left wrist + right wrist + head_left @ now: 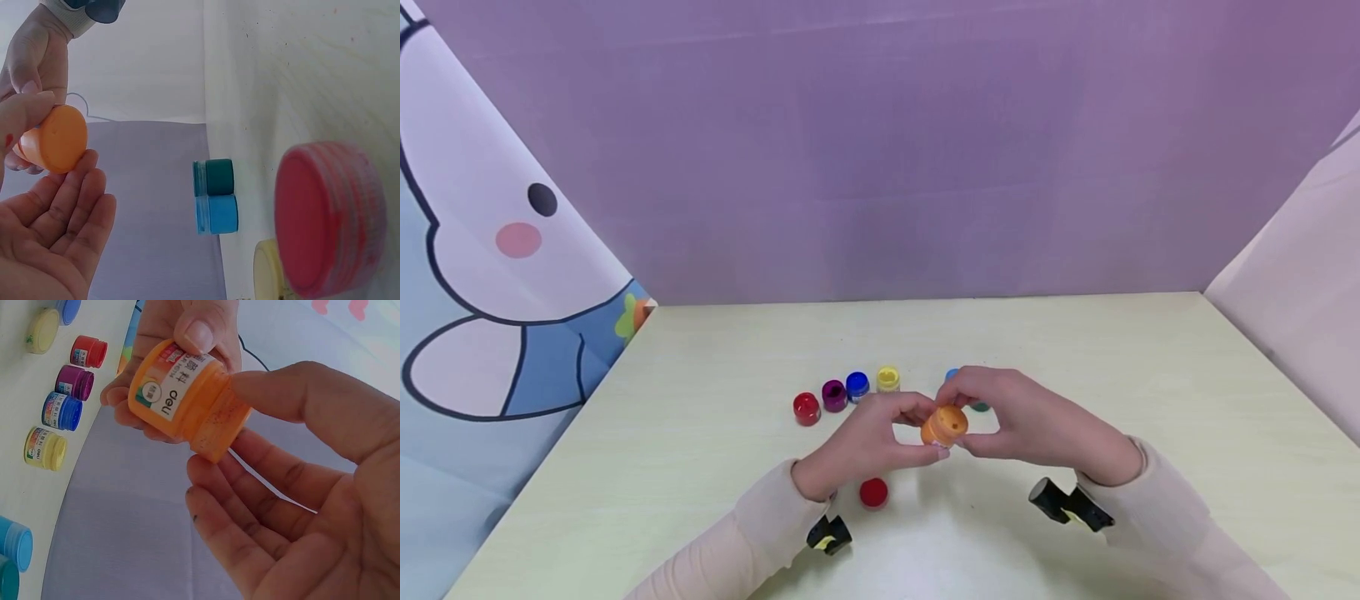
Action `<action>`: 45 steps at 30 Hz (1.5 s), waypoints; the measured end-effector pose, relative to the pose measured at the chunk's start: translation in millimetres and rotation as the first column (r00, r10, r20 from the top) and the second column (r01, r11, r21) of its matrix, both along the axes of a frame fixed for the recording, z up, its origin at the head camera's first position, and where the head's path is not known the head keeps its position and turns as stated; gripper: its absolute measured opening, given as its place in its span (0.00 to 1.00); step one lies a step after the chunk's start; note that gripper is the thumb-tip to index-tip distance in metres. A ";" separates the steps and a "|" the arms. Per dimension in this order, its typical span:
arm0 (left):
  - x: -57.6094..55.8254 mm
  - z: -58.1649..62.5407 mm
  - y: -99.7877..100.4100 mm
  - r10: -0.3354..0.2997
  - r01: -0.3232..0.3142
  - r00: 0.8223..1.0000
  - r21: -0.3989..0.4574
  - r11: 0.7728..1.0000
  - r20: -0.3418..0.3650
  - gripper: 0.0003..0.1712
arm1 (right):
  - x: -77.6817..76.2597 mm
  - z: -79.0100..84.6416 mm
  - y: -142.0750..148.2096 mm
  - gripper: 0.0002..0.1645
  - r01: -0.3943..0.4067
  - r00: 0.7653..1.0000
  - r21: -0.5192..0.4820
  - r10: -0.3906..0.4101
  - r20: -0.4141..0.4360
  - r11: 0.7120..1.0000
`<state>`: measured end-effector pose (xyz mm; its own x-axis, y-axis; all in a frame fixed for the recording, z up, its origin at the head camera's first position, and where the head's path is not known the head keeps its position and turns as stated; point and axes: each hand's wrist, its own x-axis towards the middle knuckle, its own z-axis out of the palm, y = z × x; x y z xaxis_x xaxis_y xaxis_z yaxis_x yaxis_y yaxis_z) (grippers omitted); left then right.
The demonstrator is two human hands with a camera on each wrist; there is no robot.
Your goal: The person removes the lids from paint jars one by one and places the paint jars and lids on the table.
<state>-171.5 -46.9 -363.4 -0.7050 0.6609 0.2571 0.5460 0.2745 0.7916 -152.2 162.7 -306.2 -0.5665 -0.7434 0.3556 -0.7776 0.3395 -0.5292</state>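
An orange paint jar (pixel 943 427) is held above the table between both hands. My left hand (pixel 872 437) grips its labelled body, as the right wrist view shows, with the thumb on one side. The thumb and fingers of my right hand (pixel 1026 412) pinch the narrower, speckled orange end of the jar (pixel 215 422). In the left wrist view, the round end of the jar (pixel 65 139) faces out past the left fingertips. A red lid (pixel 874 492) lies on the table near the left wrist.
Behind the hands stand a red jar (pixel 807 409), a purple jar (pixel 834 396), a blue jar (pixel 857 386) and a yellow jar (pixel 888 379), apparently uncapped. Light blue (pixel 217 214) and teal (pixel 214 177) jars stand farther right, partly hidden in the head view. A yellow lid (pixel 42 330) lies nearer.
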 end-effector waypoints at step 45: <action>1.4 3.3 -1.1 0.032 -0.034 0.999 0.043 0.998 0.036 0.16 | 3.6 10.5 8.4 0.16 0.171 0.985 -0.095 -0.170 0.023 0.981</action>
